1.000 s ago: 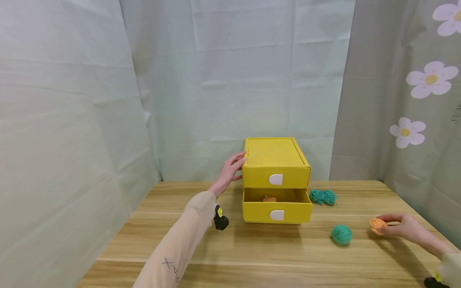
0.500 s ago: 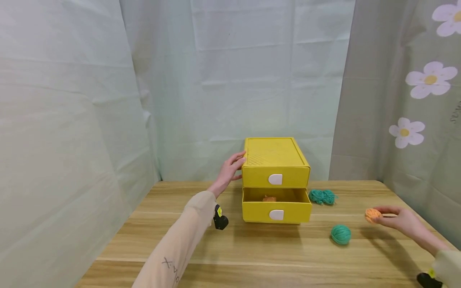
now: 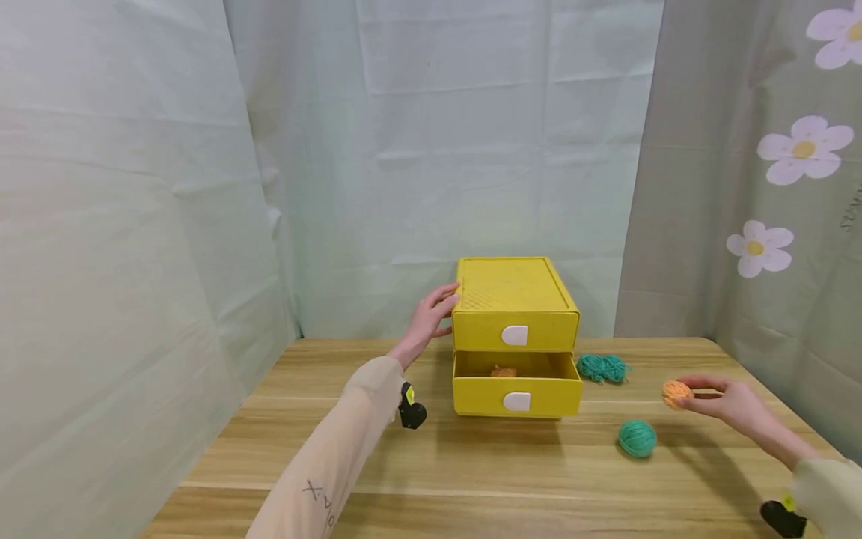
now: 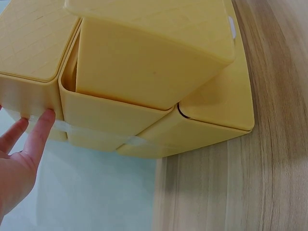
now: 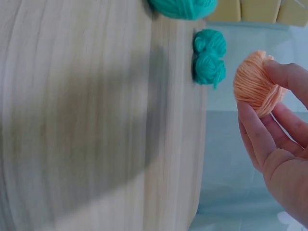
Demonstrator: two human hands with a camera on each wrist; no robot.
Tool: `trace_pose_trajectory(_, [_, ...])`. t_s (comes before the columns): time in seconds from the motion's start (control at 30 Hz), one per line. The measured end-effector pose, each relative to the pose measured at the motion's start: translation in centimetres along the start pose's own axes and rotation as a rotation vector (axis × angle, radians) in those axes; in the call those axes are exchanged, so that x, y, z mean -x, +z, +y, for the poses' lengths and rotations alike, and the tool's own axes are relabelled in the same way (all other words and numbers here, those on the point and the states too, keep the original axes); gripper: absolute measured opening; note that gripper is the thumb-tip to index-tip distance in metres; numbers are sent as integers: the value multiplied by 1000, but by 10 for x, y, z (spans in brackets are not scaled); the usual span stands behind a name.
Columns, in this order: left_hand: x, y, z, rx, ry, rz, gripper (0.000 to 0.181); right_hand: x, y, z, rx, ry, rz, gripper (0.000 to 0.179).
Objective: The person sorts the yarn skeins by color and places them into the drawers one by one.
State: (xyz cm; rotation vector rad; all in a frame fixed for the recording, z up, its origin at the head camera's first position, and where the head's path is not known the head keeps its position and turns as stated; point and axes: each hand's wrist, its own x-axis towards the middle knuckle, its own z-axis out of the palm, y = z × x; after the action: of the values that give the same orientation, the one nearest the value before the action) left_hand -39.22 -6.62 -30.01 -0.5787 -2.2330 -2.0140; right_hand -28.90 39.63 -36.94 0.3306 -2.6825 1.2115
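My left hand (image 3: 429, 317) rests its fingertips on the left side of a yellow drawer cabinet (image 3: 515, 281); the left wrist view has the fingers (image 4: 41, 137) against its side wall. A drawer (image 3: 481, 397) below the top one is pulled out, with a brownish-orange lump (image 3: 503, 371) inside, partly hidden by the front. My right hand (image 3: 730, 404) pinches an orange yarn ball (image 3: 676, 394) between thumb and fingers, raised over the table on the right. Nearby on the tabletop lies a green yarn ball (image 3: 637, 439). A teal yarn skein (image 3: 602, 368) lies beside the cabinet.
The wooden table (image 3: 323, 464) runs beneath everything. A pale cloth curtain (image 3: 431, 150) hangs behind it, and a flower-printed one (image 3: 761, 314) closes off the right. In the left wrist view, another drawer section (image 4: 216, 96) sits below the pulled-out drawer.
My right hand has lifted the orange yarn ball and carried it leftward, toward the cabinet. The left hand, the cabinet and the green yarn stay put.
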Motion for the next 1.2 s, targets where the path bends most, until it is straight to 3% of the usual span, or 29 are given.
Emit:
trace_pose_trajectory(0.23, [-1,1,1,1,4,22,44,-7,8,-14,0,-15,8,47])
trace_pose_trajectory(0.4, [0,0,4,23,-14,-2,45,-10,13,-23,5,0,2,50])
trace_pose_trajectory(0.6, [13,0,22,23,-18,-48,47,-10,19,-30,1,-5,1,49])
trace_pose_trajectory(0.73, [18,2,28,0,-13,-46,47,-11,20,-37,-1,-9,-4,50])
trace_pose_trajectory(1.2, [18,3,28,18,-19,-40,46,-20,20,-71,-37,-98,-28,48])
